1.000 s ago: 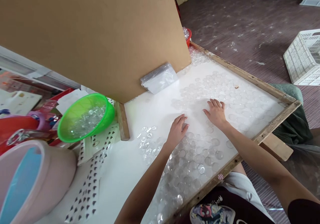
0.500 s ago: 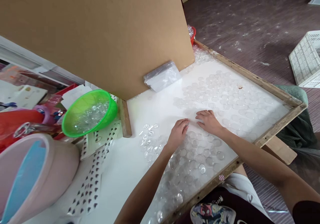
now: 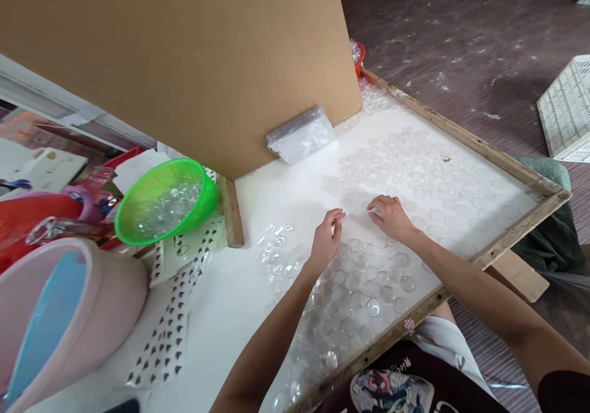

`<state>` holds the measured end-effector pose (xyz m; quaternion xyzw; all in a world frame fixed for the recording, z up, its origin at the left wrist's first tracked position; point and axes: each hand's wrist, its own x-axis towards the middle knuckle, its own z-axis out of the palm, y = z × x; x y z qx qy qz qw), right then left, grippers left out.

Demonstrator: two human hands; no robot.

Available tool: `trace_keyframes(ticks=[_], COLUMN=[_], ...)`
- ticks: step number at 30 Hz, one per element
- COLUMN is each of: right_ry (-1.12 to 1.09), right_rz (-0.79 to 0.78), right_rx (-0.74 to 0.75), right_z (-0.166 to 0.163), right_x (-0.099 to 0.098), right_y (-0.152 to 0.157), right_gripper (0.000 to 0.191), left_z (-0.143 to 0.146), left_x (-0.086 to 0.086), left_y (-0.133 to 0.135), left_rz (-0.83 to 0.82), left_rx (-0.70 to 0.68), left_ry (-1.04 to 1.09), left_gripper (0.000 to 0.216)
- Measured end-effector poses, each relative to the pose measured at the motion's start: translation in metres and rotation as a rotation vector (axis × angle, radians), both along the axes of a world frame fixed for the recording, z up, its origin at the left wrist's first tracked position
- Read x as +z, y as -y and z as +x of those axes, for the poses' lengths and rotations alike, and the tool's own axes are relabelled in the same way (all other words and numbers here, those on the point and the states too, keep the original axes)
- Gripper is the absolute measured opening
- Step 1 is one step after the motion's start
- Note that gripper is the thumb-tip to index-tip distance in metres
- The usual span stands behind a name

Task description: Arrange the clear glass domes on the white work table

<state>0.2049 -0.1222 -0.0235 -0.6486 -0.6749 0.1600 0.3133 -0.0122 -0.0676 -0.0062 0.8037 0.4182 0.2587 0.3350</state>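
My left hand (image 3: 325,239) is just above the white tabletop (image 3: 262,198), at the upper edge of a crowd of clear round discs (image 3: 369,289). Its fingers are bent, with a gap to the thumb, and nothing shows clearly between them. To its right, my right hand (image 3: 391,218) hovers with curled fingers and the thumb apart, and no held thing is visible. Beyond it lie flat clear discs (image 3: 408,161), spread in a loose layer. A looser group of glossy clear discs (image 3: 276,247) is left of my left hand.
A brown board (image 3: 207,62) stands upright behind a stack of clear plastic bags (image 3: 302,136). At left are a green bowl (image 3: 209,207) of clear pieces, a pink bucket (image 3: 117,296) and heart-patterned sheets (image 3: 161,345). A wooden rim (image 3: 470,139) edges the table.
Both hands have lifted slightly from the tabletop and moved a little apart. The right hand's fingers are more curled. The view has shifted slightly.
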Motion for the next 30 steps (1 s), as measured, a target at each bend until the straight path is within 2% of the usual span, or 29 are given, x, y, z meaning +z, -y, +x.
trace_keyframes(ticks=[6,12,14,17,22,25,27,30], right_ry=[-0.019,-0.098,-0.1,-0.085,-0.095,-0.096,-0.094,-0.082], right_rz=[0.001,-0.004,-0.004,-0.009,-0.027,-0.035,-0.019,-0.006], right_rx=[-0.002,-0.008,-0.01,-0.014,0.001,0.116,0.287,0.544], right_z=[0.001,0.0,0.0,0.001,0.0,-0.009,-0.019,-0.035], right_x=[0.0,0.002,0.002,0.003,0.006,0.009,0.012,0.016], right_y=[0.0,0.0,0.001,0.0,0.001,0.006,0.013,0.023], right_gripper=[0.016,0.013,0.013,0.012,0.013,0.013,0.015,0.031], left_z=[0.004,0.005,0.004,-0.001,-0.015,-0.029,-0.04,-0.052], left_x=[-0.002,-0.003,-0.001,0.002,0.008,0.012,0.015,0.016], left_y=[-0.006,-0.021,-0.026,-0.028,-0.015,0.0,0.012,0.026], left_rz=[-0.054,-0.208,-0.171,-0.03,0.062,0.082,0.088,0.09], left_rx=[0.086,0.135,0.13,0.125,0.082,0.024,-0.009,-0.066], left_ry=[0.036,0.027,-0.043,-0.128,-0.2,-0.248,-0.282,-0.327], left_gripper=[0.026,0.025,0.022,0.022,0.027,0.03,0.035,0.039])
